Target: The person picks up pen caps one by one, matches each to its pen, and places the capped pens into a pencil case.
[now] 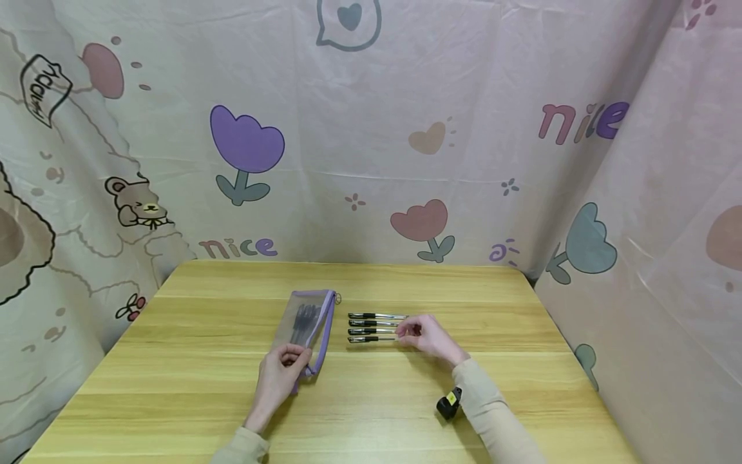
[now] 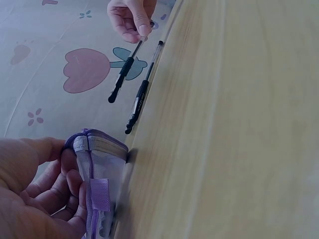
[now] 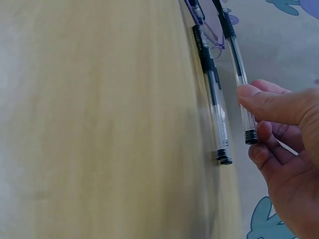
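Between the hands: three black gel pens (image 1: 373,323) left in a row on the wooden table (image 1: 522,361). Right hand (image 1: 426,336) pinching the tail of a fourth pen (image 3: 238,64), lifted. Left hand (image 1: 278,377) gripping the purple mesh pencil case (image 1: 307,322), pens inside. Likely slip: thin end-grip, pen swinging, knocking the row askew.

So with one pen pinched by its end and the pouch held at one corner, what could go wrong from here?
1. The right hand pinches only the tail end of a pen, so it may swing or slip.
2. Three more pens lie close beside it on the table; the lifted one might knock them rolling.
3. The left hand holds just the near corner of the pencil case, so it could shift.
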Motion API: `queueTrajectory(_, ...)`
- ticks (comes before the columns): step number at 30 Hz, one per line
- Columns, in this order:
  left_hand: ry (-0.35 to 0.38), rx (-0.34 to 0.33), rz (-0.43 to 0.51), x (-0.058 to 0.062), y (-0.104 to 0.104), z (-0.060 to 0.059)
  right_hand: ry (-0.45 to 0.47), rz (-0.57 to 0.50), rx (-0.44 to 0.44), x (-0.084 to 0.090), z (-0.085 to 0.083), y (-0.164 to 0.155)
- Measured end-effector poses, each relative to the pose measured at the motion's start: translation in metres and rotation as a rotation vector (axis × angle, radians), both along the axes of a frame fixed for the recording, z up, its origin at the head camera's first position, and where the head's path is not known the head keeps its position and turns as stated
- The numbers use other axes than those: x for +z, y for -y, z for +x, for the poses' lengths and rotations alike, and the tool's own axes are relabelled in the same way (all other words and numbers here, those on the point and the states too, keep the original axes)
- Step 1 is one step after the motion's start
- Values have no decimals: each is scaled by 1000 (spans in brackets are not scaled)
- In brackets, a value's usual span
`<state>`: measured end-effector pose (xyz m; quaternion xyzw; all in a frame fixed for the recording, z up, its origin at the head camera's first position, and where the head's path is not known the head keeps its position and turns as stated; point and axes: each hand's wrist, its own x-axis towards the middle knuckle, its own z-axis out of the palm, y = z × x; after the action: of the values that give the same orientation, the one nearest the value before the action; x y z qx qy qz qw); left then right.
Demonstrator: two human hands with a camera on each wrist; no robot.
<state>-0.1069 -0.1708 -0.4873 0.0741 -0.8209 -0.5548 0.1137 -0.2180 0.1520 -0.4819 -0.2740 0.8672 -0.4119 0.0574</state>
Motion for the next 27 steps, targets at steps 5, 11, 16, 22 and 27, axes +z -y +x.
queueTrajectory(5,6,-1,3,0,0,0,-18,8,32,4,-1,0)
queueTrajectory(11,2,0,-4,0,0,0,-31,13,61,9,-2,1)
queueTrajectory(16,-2,0,-12,0,1,1,-38,37,77,13,-2,3)
queueTrajectory(22,-7,-5,-18,0,0,1,-37,58,112,15,-3,5)
queueTrajectory(27,-8,-6,-19,0,0,1,-38,66,136,18,-3,7)
